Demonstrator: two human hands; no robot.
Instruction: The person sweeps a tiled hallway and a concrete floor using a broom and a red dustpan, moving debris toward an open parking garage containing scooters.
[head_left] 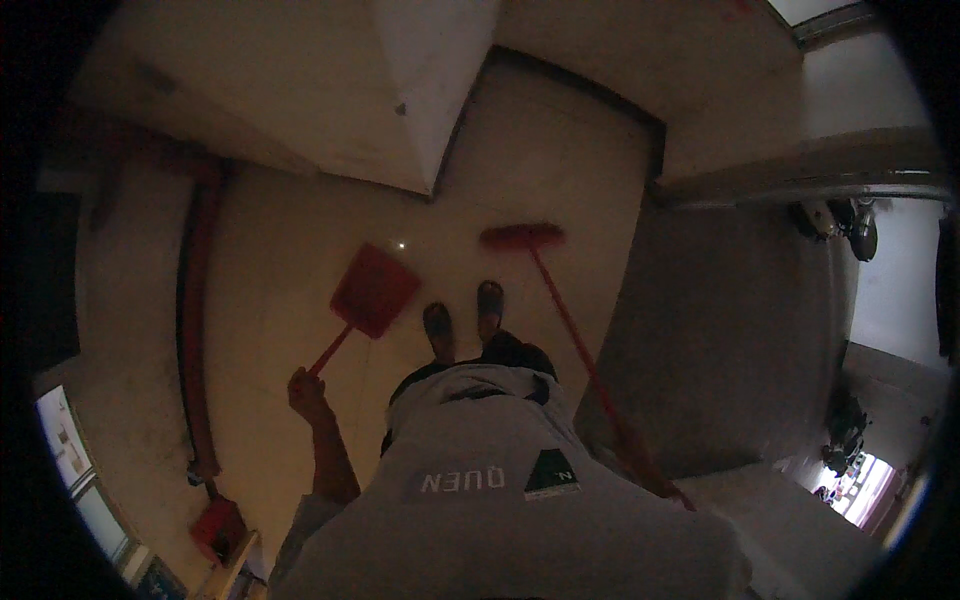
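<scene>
Clearly my left hand (306,392) had its fingers (298,379) wrapped shut around the thin handle of a red dustpan (374,290), whose flat scoop hung out ahead of the hand, just left of my 2 shoes (464,318) and above the pale floor (290,260). To the right of those shoes ran a red broom (560,310), its brush head (521,236) resting on the floor slightly ahead of the toes and its long stick slanting back past my right side. My right hand was hidden behind my grey shirt (500,500), so I could not tell how its fingers stood or whether they held the stick. Far left of the shoes a dark red pipe (192,330) ran along the floor's edge, ending near a small red thing (218,525) I could not make out.
</scene>
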